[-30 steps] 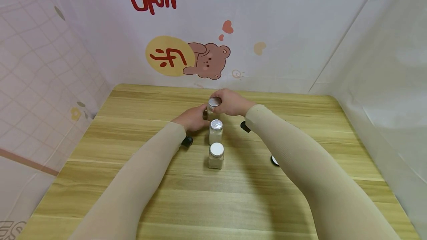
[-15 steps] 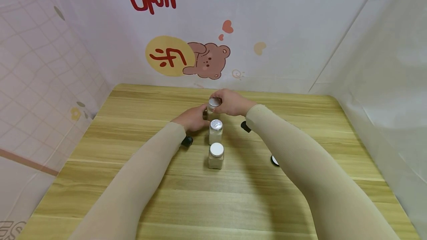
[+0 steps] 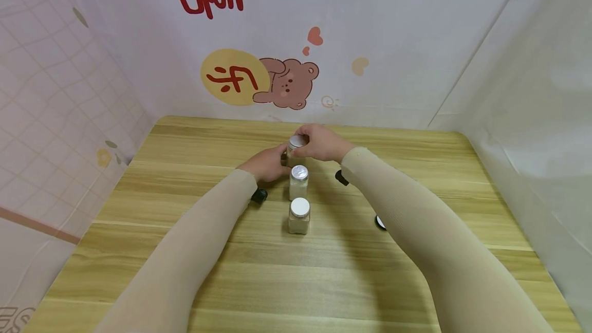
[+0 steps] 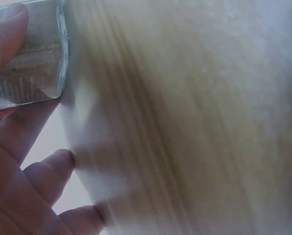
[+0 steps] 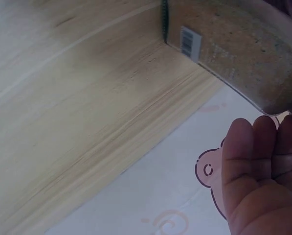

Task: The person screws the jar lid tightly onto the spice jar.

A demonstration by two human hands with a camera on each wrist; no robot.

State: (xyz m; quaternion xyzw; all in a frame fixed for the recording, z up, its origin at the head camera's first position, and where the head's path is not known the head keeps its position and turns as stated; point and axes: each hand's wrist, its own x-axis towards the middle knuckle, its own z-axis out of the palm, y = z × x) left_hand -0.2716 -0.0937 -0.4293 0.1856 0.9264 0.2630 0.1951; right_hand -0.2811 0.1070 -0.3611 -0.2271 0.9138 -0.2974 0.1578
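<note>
Farthest of a row of glass spice jars stands one (image 5: 234, 54) with brownish, speckled contents and a barcode label. My left hand (image 3: 269, 164) grips its body low down, thumb against the glass in the left wrist view. At its top my right hand (image 3: 324, 142) holds the silvery lid (image 3: 297, 141) between thumb and curled fingers. Just nearer stands a second jar (image 3: 298, 186) with a shiny silver top, close to my left fingers. A third jar (image 3: 299, 222), white-topped with a pale content, stands nearest me. The held jar's lower part is hidden in the head view.
The wooden table (image 3: 296, 281) reaches back to a white printed cloth (image 3: 393, 24). A white disc with a black rim (image 3: 380, 222) lies at the right, partly behind my right sleeve. White cloth also hangs along both sides.
My right hand has shifted very slightly to the right at the lid of the far jar. My left hand and the other two jars stay in place.
</note>
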